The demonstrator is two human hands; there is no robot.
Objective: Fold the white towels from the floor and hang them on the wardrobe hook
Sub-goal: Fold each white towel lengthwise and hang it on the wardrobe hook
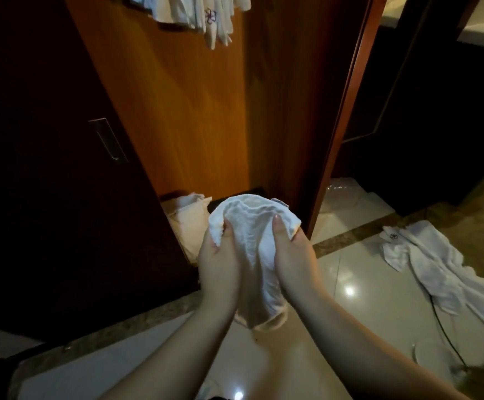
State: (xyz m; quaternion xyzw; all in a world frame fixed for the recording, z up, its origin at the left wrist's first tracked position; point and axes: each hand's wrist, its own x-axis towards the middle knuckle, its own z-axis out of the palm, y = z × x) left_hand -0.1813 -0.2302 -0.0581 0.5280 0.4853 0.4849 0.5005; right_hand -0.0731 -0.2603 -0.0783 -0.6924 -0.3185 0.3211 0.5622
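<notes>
Wardrobe (194, 105): white towels (206, 15) are already hung at its top.
Floor (350, 272): one crumpled towel (434, 267) is left unfolded.
Held towel (252, 235): gathered mid-fold, not yet hung.
Left hand (220, 255), right hand (290, 249): each is closed around the held towel.

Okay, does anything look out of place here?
Yes: a white towel lies crumpled and sprawled across the floor tiles on the right, not yet folded, and a thin dark cord runs out from beside it.
</notes>
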